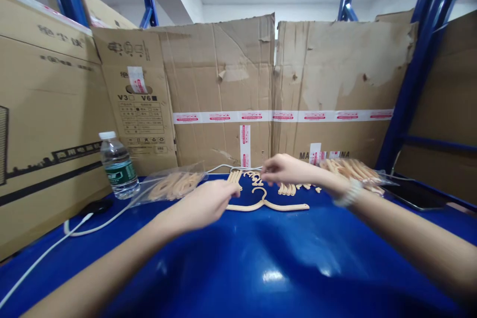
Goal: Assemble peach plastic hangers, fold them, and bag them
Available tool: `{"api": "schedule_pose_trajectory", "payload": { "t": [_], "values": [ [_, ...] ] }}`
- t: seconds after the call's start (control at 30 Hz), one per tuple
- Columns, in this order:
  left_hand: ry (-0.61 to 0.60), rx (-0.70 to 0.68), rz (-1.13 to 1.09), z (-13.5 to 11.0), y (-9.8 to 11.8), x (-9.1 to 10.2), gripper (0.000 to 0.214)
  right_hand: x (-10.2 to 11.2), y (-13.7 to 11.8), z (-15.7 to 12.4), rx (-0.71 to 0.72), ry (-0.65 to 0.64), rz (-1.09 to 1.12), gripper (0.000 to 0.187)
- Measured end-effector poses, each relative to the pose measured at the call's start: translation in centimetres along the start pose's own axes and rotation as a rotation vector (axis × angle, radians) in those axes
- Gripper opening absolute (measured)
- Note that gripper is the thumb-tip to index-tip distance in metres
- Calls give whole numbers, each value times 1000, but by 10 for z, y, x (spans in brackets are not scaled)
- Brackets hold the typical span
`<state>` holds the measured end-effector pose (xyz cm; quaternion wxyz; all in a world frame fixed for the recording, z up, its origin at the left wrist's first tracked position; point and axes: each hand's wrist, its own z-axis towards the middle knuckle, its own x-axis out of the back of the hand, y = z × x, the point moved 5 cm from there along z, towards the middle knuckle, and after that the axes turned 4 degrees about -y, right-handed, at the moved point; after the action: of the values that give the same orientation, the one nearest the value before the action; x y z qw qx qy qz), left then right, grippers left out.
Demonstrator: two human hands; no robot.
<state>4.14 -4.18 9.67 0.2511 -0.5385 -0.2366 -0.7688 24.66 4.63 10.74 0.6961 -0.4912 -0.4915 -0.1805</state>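
A small pale hanger with a curved hook lies on the blue table, its hook pointing away from me. The end of its left arm disappears behind my left hand, whose fingers are curled together; whether they grip that end is hidden. My right hand is above the far side of the hanger, over a cluster of loose hooks, fingers bent in a pinch. Blur hides what is between them. Behind my left fingertips lie several straight pale pieces. Curved pale pieces sit beneath my right wrist.
Clear bags of pale pieces lie left and right. A water bottle stands at left, near a black device with a white cable. A dark phone-like slab lies right. Cardboard walls the back.
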Motion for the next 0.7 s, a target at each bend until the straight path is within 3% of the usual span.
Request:
{"api": "schedule_pose_trajectory", "payload": {
  "t": [0.1, 0.23, 0.47, 0.7],
  "values": [
    [-47, 8, 17, 39, -50, -17, 27, -7, 6, 38, -191, -45, -62, 28],
    [-80, -15, 11, 44, -91, -46, 28, -24, 28, 80, -346, -71, -89, 30],
    [-12, 41, -17, 30, -104, -64, 29, -48, 64, 113, -438, -114, 23, 29],
    [-28, -17, -66, 26, -103, -62, 26, -34, 59, 101, -393, -16, 355, 28]
  ]
}}
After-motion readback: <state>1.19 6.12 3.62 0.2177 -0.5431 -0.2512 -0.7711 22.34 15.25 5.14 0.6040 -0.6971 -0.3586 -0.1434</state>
